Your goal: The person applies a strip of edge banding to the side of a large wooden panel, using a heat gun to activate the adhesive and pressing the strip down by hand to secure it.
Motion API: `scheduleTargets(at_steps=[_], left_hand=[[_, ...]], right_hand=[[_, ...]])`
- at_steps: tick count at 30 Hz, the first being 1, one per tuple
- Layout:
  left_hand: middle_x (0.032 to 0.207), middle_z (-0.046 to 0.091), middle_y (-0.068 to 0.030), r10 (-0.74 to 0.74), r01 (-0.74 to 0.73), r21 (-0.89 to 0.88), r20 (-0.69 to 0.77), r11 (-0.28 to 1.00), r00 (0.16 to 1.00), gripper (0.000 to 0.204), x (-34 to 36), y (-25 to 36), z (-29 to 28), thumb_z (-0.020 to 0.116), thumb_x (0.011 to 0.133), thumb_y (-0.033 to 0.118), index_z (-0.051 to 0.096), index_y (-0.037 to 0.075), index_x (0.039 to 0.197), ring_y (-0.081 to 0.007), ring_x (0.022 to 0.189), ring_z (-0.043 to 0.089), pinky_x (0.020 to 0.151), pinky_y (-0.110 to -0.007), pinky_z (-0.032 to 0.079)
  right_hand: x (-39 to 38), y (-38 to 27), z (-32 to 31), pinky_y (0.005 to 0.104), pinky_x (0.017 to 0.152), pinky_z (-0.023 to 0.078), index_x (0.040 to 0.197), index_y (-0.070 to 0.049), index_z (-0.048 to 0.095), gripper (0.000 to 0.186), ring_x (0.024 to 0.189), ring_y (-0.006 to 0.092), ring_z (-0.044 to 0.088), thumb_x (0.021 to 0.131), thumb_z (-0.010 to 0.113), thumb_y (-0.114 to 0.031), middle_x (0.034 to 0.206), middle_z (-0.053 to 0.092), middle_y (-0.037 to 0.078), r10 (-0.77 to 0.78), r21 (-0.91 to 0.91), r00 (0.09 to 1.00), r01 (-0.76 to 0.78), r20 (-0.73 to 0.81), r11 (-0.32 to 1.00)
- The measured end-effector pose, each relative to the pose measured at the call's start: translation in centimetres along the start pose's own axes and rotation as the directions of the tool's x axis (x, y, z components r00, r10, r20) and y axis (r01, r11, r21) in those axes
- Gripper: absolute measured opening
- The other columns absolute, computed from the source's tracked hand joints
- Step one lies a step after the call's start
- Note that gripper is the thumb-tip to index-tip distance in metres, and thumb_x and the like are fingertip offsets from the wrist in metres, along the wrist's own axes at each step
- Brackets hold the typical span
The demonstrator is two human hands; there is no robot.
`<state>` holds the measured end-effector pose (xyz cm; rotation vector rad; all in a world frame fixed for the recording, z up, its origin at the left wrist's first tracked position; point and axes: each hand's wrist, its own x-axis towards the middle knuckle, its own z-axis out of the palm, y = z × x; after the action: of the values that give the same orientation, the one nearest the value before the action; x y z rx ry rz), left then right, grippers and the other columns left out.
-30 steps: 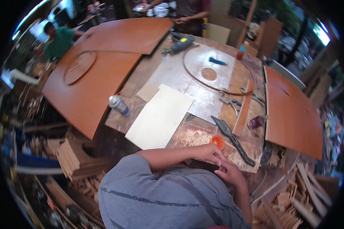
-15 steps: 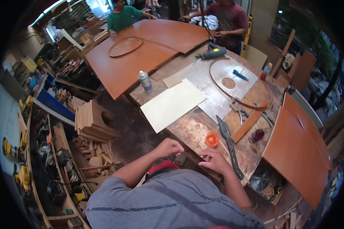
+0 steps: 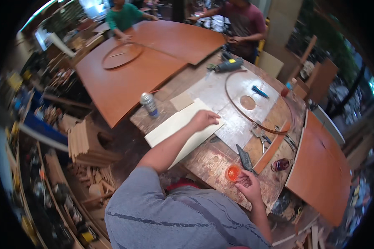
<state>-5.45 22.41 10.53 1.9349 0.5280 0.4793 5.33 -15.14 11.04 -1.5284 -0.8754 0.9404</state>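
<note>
My left hand point(image 3: 203, 119) reaches over a cream sheet point(image 3: 162, 135), fingers loosely bent and apart with nothing visible in them; whether they touch it is unclear. A grey spray can point(image 3: 148, 104) stands beyond the sheet's left side. At the near edge of the worn workbench point(image 3: 207, 166), my right hand point(image 3: 247, 184) grips an orange cup point(image 3: 232, 172) with bright contents. Just past it lie a dark angled metal tool point(image 3: 244, 157) and an orange-brown strip point(image 3: 272, 149). A dark red bottle point(image 3: 280, 164) is to the right of my right hand.
Two co-workers point(image 3: 124, 18) point(image 3: 243, 27) stand at large brown panels point(image 3: 172, 43). A power tool point(image 3: 230, 64), thin curved band point(image 3: 237, 106) and clamps point(image 3: 259, 139) lie on the bench. Another panel point(image 3: 316, 174) leans at right; stacked wood point(image 3: 87, 143) and shelved tools line the left.
My hands have separated and moved forward: the left from the front of my body to over the cream sheet, the right onto the orange cup, which it now grips.
</note>
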Motion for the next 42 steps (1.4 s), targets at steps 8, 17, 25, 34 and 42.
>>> scheduleTargets(at_steps=[8, 17, 25, 34, 42], left_hand=[[0.129, 0.056, -0.0234, 0.151, -0.048, 0.520, -0.158, 0.853, 0.976, 0.038, 26.6, -7.9, -1.2, 0.060, 0.089, 0.019, 0.060, 0.015, 0.127, -0.0342, 0.118, 0.055, 0.095, -0.042, 0.047], [0.147, 0.038, -0.0289, 0.018, 0.147, 0.730, -0.214, 0.668, 0.977, 0.075, 44.8, -11.2, -1.9, 0.074, 0.080, 0.035, 0.042, 0.012, 0.144, -0.0422, 0.140, 0.033, 0.113, -0.049, 0.029], [0.128, 0.059, -0.0212, -0.216, 0.251, 0.695, -0.140, 0.674, 0.966, 0.110, 48.1, -13.2, -4.0, 0.083, 0.071, 0.041, 0.016, 0.014, 0.155, -0.0349, 0.118, 0.059, 0.102, -0.054, 0.040], [0.128, 0.060, -0.0199, -0.089, 0.071, 0.782, -0.020, 0.619, 0.996, 0.101, 42.8, -9.4, -6.4, 0.083, 0.070, 0.035, 0.026, 0.018, 0.151, -0.0362, 0.119, 0.057, 0.107, -0.051, 0.037], [0.125, 0.062, -0.0197, -0.055, 0.018, 0.613, 0.041, 0.790, 0.998, 0.094, 27.5, -3.7, -9.0, 0.081, 0.068, 0.037, 0.035, 0.016, 0.146, -0.0373, 0.119, 0.057, 0.109, -0.057, 0.030]], right_hand=[[2.1, 0.1, 2.1, 0.0282, 0.078, 0.052, 0.146, 0.001, 0.033, 0.085, 0.090, 0.0149, 0.061, 0.073, 0.077, 0.001, 0.111, 0.060, 0.010, 0.141, 0.046, 0.913, -0.134, -0.383, 0.990], [0.2, -1.4, 3.8, 0.0268, 0.078, 0.051, 0.155, -0.004, 0.008, 0.104, 0.087, 0.0140, 0.061, 0.074, 0.072, 0.006, 0.108, 0.060, 0.012, 0.305, 0.174, 0.725, -0.252, -0.618, 0.952], [3.3, -4.1, 4.1, 0.0442, 0.111, 0.034, 0.155, -0.012, 0.020, 0.087, 0.129, 0.0272, 0.049, 0.086, 0.072, -0.027, 0.141, 0.047, 0.026, 0.701, 0.261, 0.514, -0.682, -0.495, 0.683], [0.6, -0.5, 2.6, 0.0264, 0.078, 0.051, 0.155, -0.005, 0.006, 0.103, 0.088, 0.0137, 0.062, 0.077, 0.072, 0.007, 0.111, 0.062, 0.014, 0.357, 0.146, 0.744, -0.335, -0.565, 0.931], [-0.6, 1.2, 1.4, 0.0288, 0.081, 0.051, 0.155, -0.004, 0.004, 0.102, 0.092, 0.0156, 0.060, 0.078, 0.071, 0.005, 0.112, 0.060, 0.014, 0.122, -0.001, 0.902, -0.135, -0.414, 0.991]])
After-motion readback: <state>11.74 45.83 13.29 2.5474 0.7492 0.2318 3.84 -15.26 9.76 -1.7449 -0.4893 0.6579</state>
